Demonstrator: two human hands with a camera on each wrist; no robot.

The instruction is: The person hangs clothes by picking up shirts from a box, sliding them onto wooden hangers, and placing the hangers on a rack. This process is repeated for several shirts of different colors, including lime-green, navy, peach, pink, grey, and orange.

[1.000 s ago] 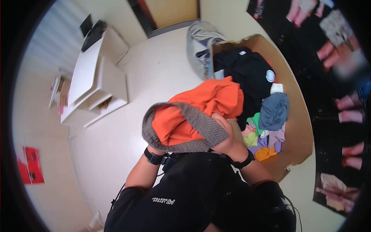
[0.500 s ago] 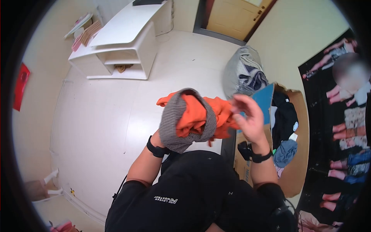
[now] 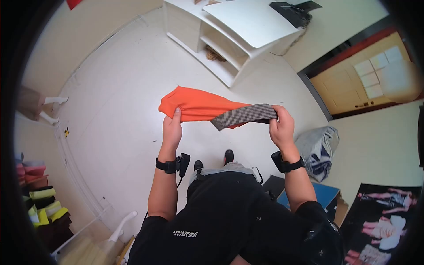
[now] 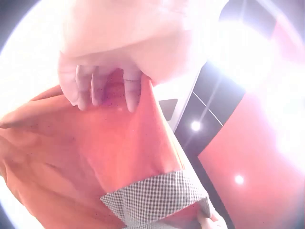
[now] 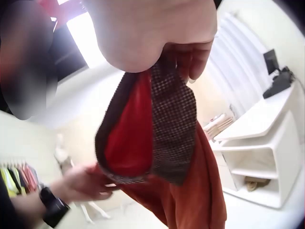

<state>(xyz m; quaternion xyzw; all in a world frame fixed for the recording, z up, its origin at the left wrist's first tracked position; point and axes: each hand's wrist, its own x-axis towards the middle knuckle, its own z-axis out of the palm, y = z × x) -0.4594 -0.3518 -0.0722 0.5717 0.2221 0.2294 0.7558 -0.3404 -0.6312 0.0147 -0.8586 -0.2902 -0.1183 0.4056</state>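
An orange garment with a grey checked band is stretched sideways between both hands in the head view. My left hand pinches its left part, thumb on top of the orange cloth. In the left wrist view the fingers lie against that cloth. At the other end, my right hand grips the checked band between thumb and fingers. The right wrist view shows the band hanging from this hand as an open loop, with red-orange cloth inside.
A white counter with shelves stands ahead. At right are a grey bag of cloth, a cardboard box and a poster. Folded clothes and mannequin legs are at left. My shoes are below on the floor.
The view has turned right to left, away from the clothes box. The bunched garment is now spread out flat; the right hand, off it half a second ago, now grips its band.
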